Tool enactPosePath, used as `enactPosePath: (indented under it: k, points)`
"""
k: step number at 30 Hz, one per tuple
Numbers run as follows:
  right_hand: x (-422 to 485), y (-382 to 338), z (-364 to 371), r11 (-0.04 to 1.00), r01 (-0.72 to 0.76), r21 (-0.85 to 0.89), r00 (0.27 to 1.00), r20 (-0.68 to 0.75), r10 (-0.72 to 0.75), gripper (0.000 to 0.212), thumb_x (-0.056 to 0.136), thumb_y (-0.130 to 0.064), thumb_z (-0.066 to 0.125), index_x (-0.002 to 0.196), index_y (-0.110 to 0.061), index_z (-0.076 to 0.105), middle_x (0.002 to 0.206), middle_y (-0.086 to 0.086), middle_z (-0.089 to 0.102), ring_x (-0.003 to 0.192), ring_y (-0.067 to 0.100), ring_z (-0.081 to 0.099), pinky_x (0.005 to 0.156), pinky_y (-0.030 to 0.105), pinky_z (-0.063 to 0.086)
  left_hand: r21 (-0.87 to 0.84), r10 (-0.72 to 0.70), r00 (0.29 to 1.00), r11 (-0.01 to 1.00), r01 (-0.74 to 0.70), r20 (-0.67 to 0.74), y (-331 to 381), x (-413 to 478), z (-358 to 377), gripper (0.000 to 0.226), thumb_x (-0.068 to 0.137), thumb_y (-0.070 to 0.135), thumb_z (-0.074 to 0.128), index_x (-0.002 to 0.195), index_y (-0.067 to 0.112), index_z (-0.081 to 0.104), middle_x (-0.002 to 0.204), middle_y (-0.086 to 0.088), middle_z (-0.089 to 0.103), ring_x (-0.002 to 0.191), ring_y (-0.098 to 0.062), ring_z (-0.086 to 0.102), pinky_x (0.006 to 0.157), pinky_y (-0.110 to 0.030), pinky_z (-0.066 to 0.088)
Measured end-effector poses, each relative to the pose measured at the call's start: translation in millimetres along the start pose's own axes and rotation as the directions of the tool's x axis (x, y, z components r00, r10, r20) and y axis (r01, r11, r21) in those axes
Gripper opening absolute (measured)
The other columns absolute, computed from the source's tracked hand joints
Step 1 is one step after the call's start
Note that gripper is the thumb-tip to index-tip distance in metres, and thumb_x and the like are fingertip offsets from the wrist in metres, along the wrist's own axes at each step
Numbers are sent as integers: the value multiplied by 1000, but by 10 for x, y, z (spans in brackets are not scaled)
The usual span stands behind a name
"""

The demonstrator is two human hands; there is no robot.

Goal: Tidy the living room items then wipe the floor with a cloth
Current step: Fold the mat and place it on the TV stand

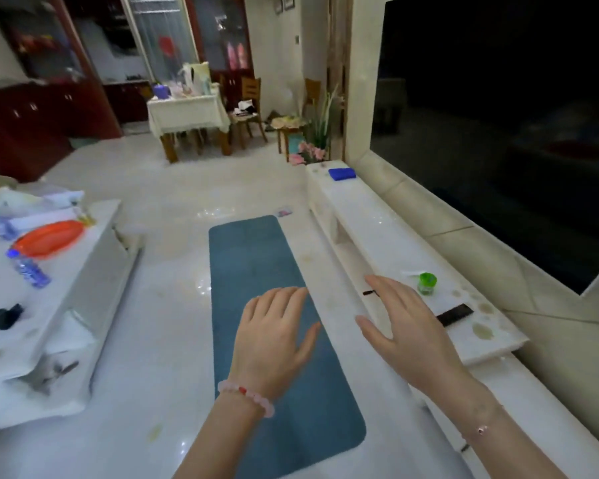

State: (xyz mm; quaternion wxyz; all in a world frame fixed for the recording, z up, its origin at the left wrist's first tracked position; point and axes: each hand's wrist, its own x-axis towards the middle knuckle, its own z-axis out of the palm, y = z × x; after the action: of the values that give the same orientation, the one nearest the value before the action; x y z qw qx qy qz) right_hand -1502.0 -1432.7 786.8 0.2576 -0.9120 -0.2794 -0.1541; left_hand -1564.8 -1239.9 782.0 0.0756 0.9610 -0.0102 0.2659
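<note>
Holding the left hand (274, 337) out at six o'clock, palm down, fingers straight and released, gripping nothing, over the teal mat (256, 257) lying lengthwise on the glossy white floor (166, 202). Wearing a pink bead bracelet (246, 395) on that wrist. Holding the right hand (405, 330) out at four o'clock, likewise loose and spread, grasping nothing, over the near edge of the low white bench (377, 229).

Looking just past the right fingertips to a small black item (370, 292) and a green-lidded jar (427, 283) on the bench top, with a black remote (455, 314) just right of the hand at three o'clock.

Looking left to nine o'clock, taking in a white coffee table (94, 243) carrying an orange plate (49, 236), a water bottle (30, 267) and a dark object (6, 316), too blurred to identify.

Looking further along the bench to the blue cloth (342, 173), lying folded at one o'clock on its far end, well apart from both hands, below the dark television (498, 115).

Looking beyond to pink flowers (306, 153) at twelve o'clock and, at eleven o'clock, a cloth-draped dining table (187, 115) beside a wooden chair (248, 112).
</note>
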Motion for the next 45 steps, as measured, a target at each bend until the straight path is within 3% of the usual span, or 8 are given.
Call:
enactPosePath:
  k: [3, 8, 12, 17, 21, 31, 38, 45]
  points:
    - [115, -345, 162, 998, 57, 13, 998, 13, -58, 59, 84, -48, 40, 130, -13, 50, 125, 0, 58, 116, 8, 42, 100, 17, 29, 41, -44, 998, 998, 46, -33, -322, -138, -139, 47, 84, 44, 43, 113, 12, 62, 110, -1, 65, 100, -23, 60, 88, -31, 37]
    - [190, -826, 473, 992, 120, 51, 989, 79, -124, 60, 84, -48, 39, 132, -13, 48, 128, -1, 56, 117, 7, 40, 99, 11, 17, 62, -105, 994, 992, 107, -35, -840, -408, -320, 46, 85, 43, 43, 114, 11, 61, 110, -2, 65, 101, -24, 60, 89, -32, 38]
    - [182, -1084, 749, 987, 146, 61, 981, 119, -152, 62, 84, -51, 37, 134, -16, 46, 131, -4, 54, 121, 12, 46, 102, 17, 28, 67, -179, 984, 982, 178, 17, -1169, -655, -393, 47, 86, 44, 42, 117, 13, 60, 113, -1, 64, 102, -22, 59, 89, -35, 47]
    - [178, -1272, 1001, 983, 170, 63, 972, 156, -178, 61, 84, -50, 38, 134, -17, 46, 130, -4, 55, 120, 12, 47, 101, 20, 31, 113, -240, 969, 966, 233, 53, -1431, -902, -391, 48, 87, 46, 41, 118, 15, 59, 115, 1, 63, 104, -22, 58, 92, -32, 36]
    - [210, -1269, 1138, 979, 186, 83, 961, 189, -199, 63, 83, -52, 35, 136, -19, 42, 133, -5, 52, 123, 12, 45, 102, 19, 29, 112, -270, 961, 958, 263, 57, -1504, -989, -327, 48, 87, 46, 41, 117, 15, 60, 114, 0, 63, 103, -22, 58, 91, -32, 36]
    - [406, -692, 1693, 988, 104, 114, 928, 347, -138, 58, 88, -45, 48, 138, -18, 39, 136, -2, 49, 125, 15, 43, 104, 24, 31, 74, -357, 909, 934, 349, 217, -1551, -928, 397, 46, 87, 45, 40, 115, 16, 61, 110, 2, 64, 100, -21, 61, 86, -35, 48]
    - [735, -99, 2455, 989, 51, 140, 863, 492, -114, 57, 89, -36, 55, 140, -18, 37, 140, -3, 45, 129, 13, 38, 102, 16, 21, 83, -427, 854, 903, 422, 298, -1706, -703, 1254, 45, 86, 43, 40, 113, 14, 61, 109, 2, 65, 99, -20, 62, 85, -33, 48]
    - [633, 498, 3599, 995, -3, 103, 810, 583, -58, 55, 88, -36, 55, 136, -14, 43, 134, 3, 51, 123, 21, 47, 101, 29, 36, 82, -483, 775, 864, 496, 408, -2031, -979, 2496, 47, 86, 42, 38, 112, 12, 62, 107, -2, 67, 95, -24, 64, 83, -36, 50]
